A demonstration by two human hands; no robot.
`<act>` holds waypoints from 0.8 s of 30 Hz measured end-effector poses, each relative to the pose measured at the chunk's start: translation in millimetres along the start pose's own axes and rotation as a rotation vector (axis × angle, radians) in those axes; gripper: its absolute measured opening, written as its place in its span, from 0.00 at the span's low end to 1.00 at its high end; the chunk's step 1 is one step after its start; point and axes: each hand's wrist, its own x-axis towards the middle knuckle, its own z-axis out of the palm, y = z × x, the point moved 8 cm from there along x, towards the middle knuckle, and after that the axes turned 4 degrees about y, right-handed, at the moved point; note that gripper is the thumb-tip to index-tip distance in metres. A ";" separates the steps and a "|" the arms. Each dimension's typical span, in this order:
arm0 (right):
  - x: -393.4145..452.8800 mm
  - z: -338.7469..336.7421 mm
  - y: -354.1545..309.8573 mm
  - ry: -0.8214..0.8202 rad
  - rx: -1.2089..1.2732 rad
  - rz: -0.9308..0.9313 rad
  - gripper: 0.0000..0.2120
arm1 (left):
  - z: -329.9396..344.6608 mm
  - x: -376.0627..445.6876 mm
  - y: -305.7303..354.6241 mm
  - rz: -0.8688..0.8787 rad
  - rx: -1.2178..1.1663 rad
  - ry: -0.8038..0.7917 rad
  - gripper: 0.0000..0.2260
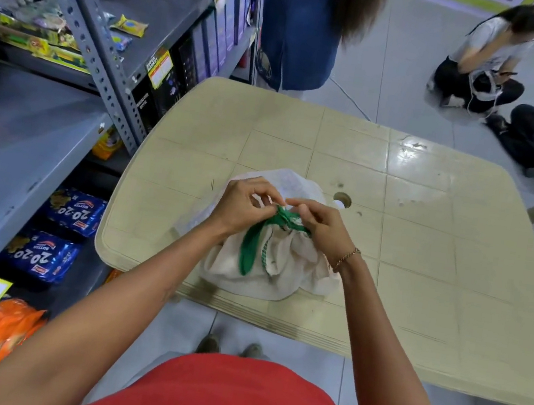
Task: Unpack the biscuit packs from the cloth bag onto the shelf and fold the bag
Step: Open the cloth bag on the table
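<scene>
- The cloth bag [270, 265] is sitting on the near edge of the table [423, 260], right in front of you — bulging, mouth cinched shut, so the biscuit packs inside aren't showing.
- The knot [286, 215] in the green tie is sitting at the top of the bag, directly between your two hands; that's the relation the next move is turning on.
- The tie's long tail [250, 245] is running down from the knot toward you, draping over the bag's front on your left side.
- Your left hand [244, 206] is reaching in from the left, fingertips pinching together just at the knot's left edge (thumb and forefinger look closed on a bit of white cloth or tie — too small to tell which).
- Your right hand [319, 225] is coming in from the right, fingers curled and pinching on the green knot itself.
- Both hands are about equally near — neither is leading.
- Judgement: you're working the knot loose, so the unpacking isn't started.
- The shelf [24, 145] is waiting on your left, well apart from the bag — you'll be swinging left once the mouth is opening.
</scene>
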 end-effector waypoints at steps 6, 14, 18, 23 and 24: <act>5.9 5.8 15.3 0.027 0.039 0.061 0.05 | -5.2 -3.2 -21.9 -0.131 -0.076 -0.008 0.11; -19.4 -78.7 73.7 0.953 0.457 0.496 0.10 | -47.2 -6.1 -46.0 -0.343 -0.286 0.220 0.10; -17.3 -65.6 73.4 0.979 0.954 0.515 0.12 | -55.7 -2.2 -52.9 -0.502 -0.550 0.431 0.07; -21.1 -72.5 69.3 1.001 0.644 0.524 0.10 | -52.7 3.4 -38.0 -0.475 -0.343 0.512 0.17; -25.2 -78.7 68.0 1.025 0.499 0.508 0.14 | -49.8 2.7 -27.6 -0.402 -0.216 0.489 0.17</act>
